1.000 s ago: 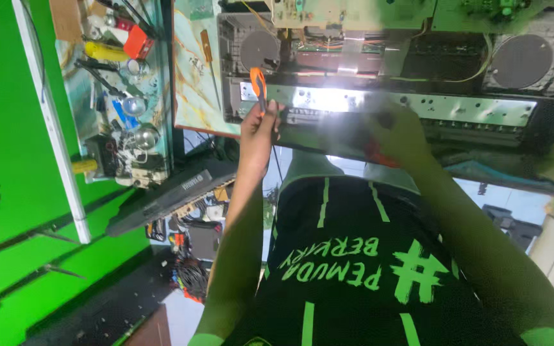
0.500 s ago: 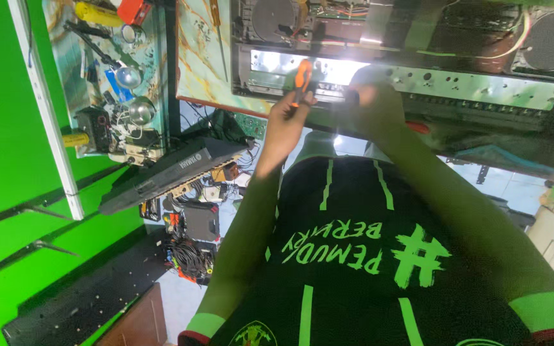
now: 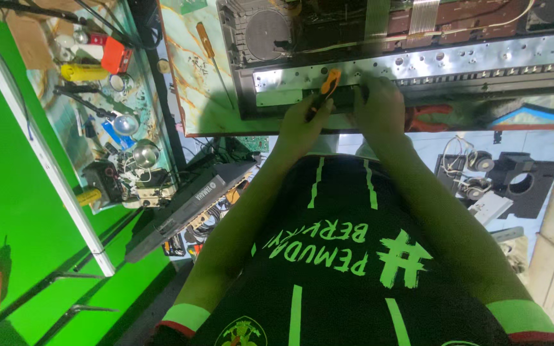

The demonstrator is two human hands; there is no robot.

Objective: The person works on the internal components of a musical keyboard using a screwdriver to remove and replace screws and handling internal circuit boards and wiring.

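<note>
Nearby, spare screwdriver [image 3: 207, 42] left of opened keyboard chassis [image 3: 418, 67].

I am gripping an orange-handled screwdriver with a black collar [image 3: 326, 90] in my left hand [image 3: 302, 118], its handle tilting up and away from me, its tip hidden against the front edge of an opened grey electronic keyboard chassis with a shiny perforated metal strip [image 3: 456, 64]. My right hand [image 3: 379, 109] is pressing on that same edge, just beside the tool.
</note>
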